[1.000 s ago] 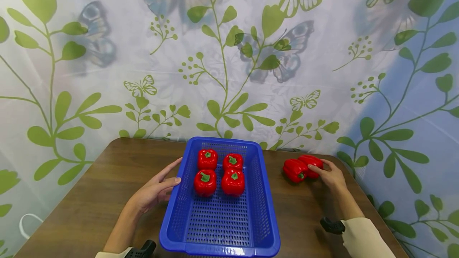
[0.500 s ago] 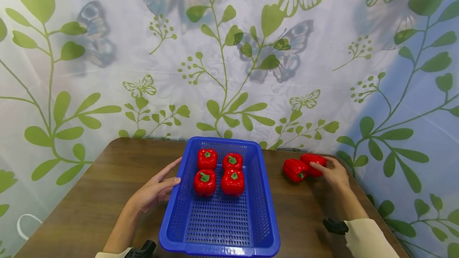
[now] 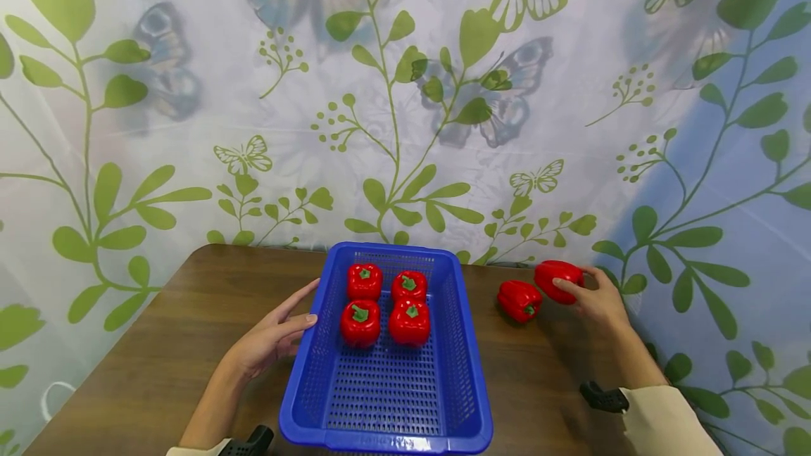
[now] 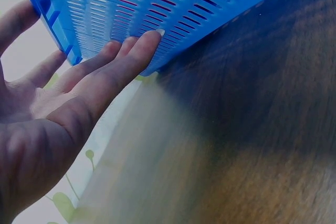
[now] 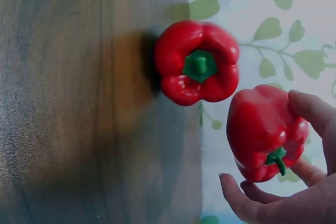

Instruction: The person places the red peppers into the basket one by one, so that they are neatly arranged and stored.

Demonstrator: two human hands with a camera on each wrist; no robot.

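Observation:
A blue perforated plastic basket [image 3: 385, 440] stands in the middle of the table. Several red bell peppers [image 3: 361, 324] with green stems sit upright in its far half. At the basket's left side my left hand [image 3: 269, 343] has its fingers extended against the outer wall; in the left wrist view the fingertips [image 4: 146, 48] touch the slotted side. My right hand [image 3: 600, 301] grips a red bell pepper [image 3: 557, 280] between thumb and fingers, at the table's far right. Just left of it, another red bell pepper [image 5: 197, 62] lies on its side, apart from the held one.
The brown wooden table [image 3: 158, 343] extends on both sides of the basket. Behind it hangs a pale curtain [image 3: 405, 90] printed with green leaves and butterflies, close to the table's far edge. A white loop [image 3: 53, 396] shows past the left edge.
My right hand has drawn the held bell pepper up and to the right, opening a gap from the one lying beside it. The left hand and basket stay in place.

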